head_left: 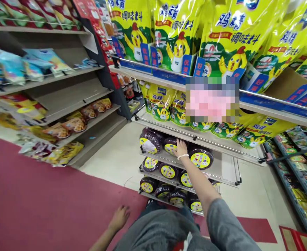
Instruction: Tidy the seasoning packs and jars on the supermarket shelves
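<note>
My right hand (pixel 180 148), with a white bead bracelet at the wrist, reaches to a shelf below the yellow pouches. Its fingers lie stretched out against the right side of a dark round pack (pixel 170 146) in shiny wrap with a yellow label. Another dark round pack (pixel 202 158) sits just to the right of that hand, and one more (pixel 150 141) stands to the left. Down at my left side, my left hand (pixel 120 217) hangs over the red floor, fingers loosely bent and apart, holding nothing visible.
Yellow seasoning pouches (pixel 178 38) fill the upper shelf, with smaller yellow pouches (pixel 160 101) beneath. Two lower shelves carry more dark round packs (pixel 167 171). A shelf unit (pixel 96 85) with bagged foods stands left; another rack (pixel 297 160) is at right. A pixelated patch hides the shelf's middle.
</note>
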`<state>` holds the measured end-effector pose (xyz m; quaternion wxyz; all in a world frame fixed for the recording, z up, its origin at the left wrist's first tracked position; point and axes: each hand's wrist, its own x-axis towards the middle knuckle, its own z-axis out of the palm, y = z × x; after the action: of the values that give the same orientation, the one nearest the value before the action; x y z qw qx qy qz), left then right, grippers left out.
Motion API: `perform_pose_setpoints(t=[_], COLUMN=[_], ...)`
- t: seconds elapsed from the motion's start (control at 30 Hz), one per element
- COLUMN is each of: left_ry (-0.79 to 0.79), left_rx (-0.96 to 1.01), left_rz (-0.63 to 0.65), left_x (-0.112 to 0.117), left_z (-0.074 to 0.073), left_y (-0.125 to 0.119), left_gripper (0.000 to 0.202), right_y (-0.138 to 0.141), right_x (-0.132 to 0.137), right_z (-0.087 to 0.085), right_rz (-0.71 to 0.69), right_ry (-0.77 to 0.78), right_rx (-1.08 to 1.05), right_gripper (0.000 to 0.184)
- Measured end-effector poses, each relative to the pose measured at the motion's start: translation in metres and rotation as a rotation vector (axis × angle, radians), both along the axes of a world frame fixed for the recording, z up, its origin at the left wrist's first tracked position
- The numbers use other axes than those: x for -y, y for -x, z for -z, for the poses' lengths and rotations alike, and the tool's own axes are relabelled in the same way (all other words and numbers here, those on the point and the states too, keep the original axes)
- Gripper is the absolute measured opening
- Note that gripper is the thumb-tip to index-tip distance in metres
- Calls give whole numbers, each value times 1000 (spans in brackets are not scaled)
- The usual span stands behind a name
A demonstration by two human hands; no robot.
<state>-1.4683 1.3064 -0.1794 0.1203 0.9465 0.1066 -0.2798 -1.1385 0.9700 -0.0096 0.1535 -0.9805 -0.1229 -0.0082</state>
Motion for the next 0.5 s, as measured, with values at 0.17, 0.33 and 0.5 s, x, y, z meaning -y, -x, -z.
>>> perform_pose_setpoints(t=[0.17, 0.33, 0.5], left_ry=[237, 555, 900], left_rx=[235, 376, 229], left_rz=[-69, -157, -289], left_x=[-59, -46, 30], left_z=[-44, -76, -98], left_y=[-97, -194, -252], left_gripper=[50, 60, 81], right_y=[-15, 8, 52], right_x=[-36, -26, 15], right_z=[-10, -16, -11], right_rz=[117, 93, 259], right_ry=[9, 0, -481], right_rx=[-40, -83, 96], right_gripper=[69, 85, 53])
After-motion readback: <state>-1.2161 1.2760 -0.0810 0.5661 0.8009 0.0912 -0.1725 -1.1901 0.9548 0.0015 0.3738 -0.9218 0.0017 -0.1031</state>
